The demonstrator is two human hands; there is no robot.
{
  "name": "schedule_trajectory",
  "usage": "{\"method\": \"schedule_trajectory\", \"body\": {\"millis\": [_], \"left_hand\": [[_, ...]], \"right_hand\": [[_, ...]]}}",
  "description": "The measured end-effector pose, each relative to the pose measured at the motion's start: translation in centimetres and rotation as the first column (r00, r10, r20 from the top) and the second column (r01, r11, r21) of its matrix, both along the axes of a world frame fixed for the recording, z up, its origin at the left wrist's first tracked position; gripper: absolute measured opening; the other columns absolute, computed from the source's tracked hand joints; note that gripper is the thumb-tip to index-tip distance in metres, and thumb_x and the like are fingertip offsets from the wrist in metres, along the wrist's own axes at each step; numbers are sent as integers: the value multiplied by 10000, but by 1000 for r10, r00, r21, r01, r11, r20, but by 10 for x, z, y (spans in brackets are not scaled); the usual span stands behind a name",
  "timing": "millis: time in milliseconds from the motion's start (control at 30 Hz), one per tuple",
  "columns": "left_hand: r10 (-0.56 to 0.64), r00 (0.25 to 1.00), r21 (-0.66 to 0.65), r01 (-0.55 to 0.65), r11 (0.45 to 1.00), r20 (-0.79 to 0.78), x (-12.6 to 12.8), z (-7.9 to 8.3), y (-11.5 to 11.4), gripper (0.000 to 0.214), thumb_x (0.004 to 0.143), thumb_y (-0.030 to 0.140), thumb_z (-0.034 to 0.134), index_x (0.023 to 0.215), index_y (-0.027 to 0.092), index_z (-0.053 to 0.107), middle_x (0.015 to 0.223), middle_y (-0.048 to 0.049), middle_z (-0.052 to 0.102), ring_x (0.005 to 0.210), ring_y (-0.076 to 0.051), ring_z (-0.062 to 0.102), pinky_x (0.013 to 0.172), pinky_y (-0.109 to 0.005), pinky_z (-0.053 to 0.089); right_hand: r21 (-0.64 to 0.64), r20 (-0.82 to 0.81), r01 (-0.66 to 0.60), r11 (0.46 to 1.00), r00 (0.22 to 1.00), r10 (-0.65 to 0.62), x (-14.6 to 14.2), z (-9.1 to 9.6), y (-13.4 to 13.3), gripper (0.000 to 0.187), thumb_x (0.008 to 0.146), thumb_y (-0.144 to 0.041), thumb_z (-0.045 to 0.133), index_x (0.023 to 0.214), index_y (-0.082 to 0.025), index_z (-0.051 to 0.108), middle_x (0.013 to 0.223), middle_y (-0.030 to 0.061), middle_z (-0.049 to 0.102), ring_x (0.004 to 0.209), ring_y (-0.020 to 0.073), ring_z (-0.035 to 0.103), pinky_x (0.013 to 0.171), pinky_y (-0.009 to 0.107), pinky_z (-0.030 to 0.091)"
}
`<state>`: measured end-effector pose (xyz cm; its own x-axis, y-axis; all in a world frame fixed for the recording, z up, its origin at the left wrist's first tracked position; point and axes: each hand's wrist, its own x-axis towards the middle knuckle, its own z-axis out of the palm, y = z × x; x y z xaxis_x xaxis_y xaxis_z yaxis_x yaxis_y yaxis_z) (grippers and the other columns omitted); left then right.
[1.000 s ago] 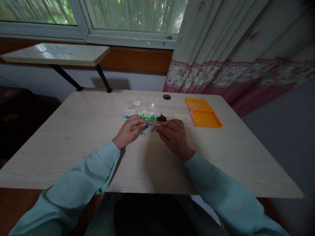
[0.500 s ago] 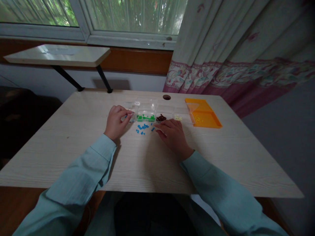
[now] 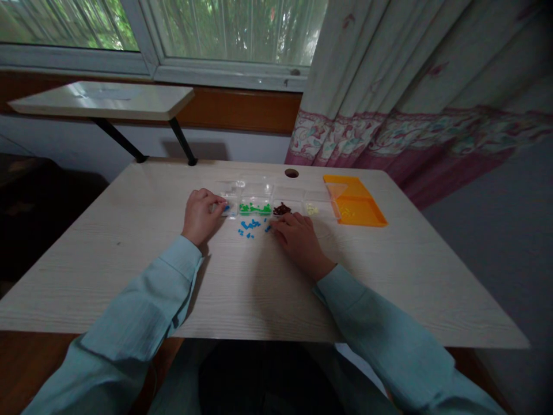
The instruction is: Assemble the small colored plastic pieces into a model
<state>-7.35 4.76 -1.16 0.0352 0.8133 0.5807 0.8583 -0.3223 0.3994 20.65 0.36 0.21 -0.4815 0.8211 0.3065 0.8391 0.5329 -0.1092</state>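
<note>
Left hand [image 3: 202, 214] curled tight at the leftmost compartment of the clear box [image 3: 256, 189], any bead in it too small to tell, moved there from the loose blue beads [image 3: 250, 225] on the table [image 3: 129, 230], right hand [image 3: 298, 237] pinched beside them as before, hold unclear

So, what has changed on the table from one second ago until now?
The left hand moved leftward from the loose blue beads to the leftmost compartment of the clear box; whether it carries a bead is unclear. The right hand, the box and the orange tray stayed put.
</note>
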Motion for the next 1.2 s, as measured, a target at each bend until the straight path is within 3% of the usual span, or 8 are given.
{"method": "schedule_trajectory", "body": {"millis": [467,1200], "left_hand": [[-18,1000,1,18,1000,-10,-3,-2,2,264,903,392,557,886,191,728,845,-52,590,858,-215,515,826,-386,403],[-40,999,-20,40,999,1,0,1,-1,301,925,389,515,963,203,747,833,-61,580,867,-222,508,821,-389,404]], "right_hand": [[52,-47,-50,997,998,52,0,2,1,126,894,-256,604,854,-205,712,951,54,660,951,216,510,847,369,317],[160,-296,-30,987,952,77,7,-3,6,130,890,-298,617,874,-228,725,873,35,685,861,195,554,786,341,373]]}}
